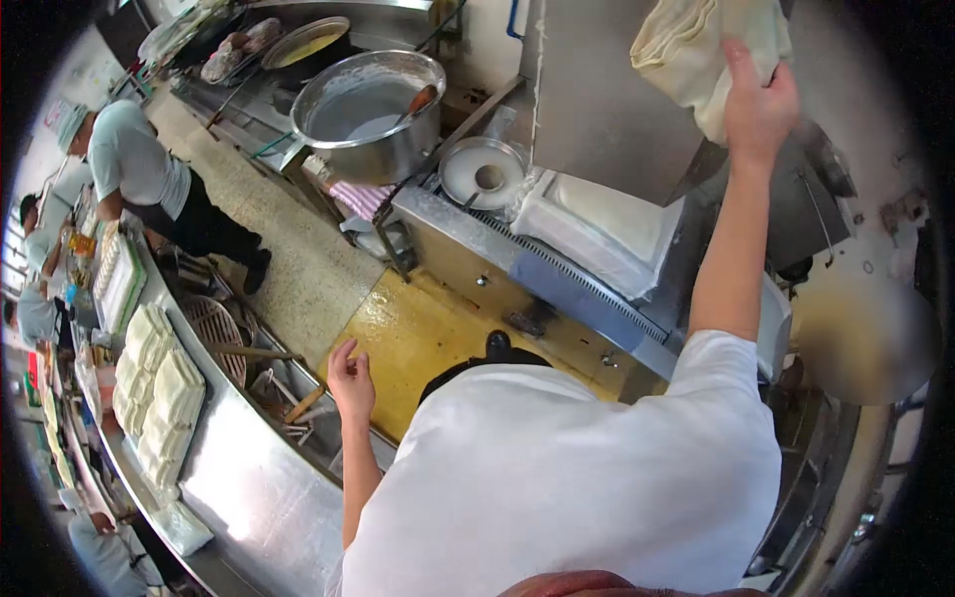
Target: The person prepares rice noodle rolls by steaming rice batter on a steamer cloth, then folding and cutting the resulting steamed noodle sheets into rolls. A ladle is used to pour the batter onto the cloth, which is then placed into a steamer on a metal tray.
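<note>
- While reaching up at full stretch, grips a folded cream cloth (pixel 686 50) with the right hand (pixel 758 109), fingers wrapped tight over its lower right edge.
- Has that cloth high up at the top of a tall steel hood (pixel 597 109); cannot tell whether resting on it or only held in front of it.
- Holds the left hand (pixel 350 383) low and free, fingers apart and loosely curled, clasping nothing, above the yellow floor (pixel 418 338) and near the edge of the curved steel tabletop (pixel 259 497).
- Faces a cloth-lined tray (pixel 597 234) with a pale white block inside, directly below the hood.
- Shows, left of that tray, a round steel lid (pixel 484 174), and beyond it a big steel pot (pixel 368 104) of pale liquid with a ladle (pixel 423 99) leaning on its rim.
- Carries, on the tabletop at left, rows of wrapped white blocks (pixel 159 388), well apart from both hands, with a round slatted rack (pixel 214 333) just beside them.
- Includes a co-worker (pixel 134 164) in a pale shirt and cap, bent over the far end of the tabletop.
</note>
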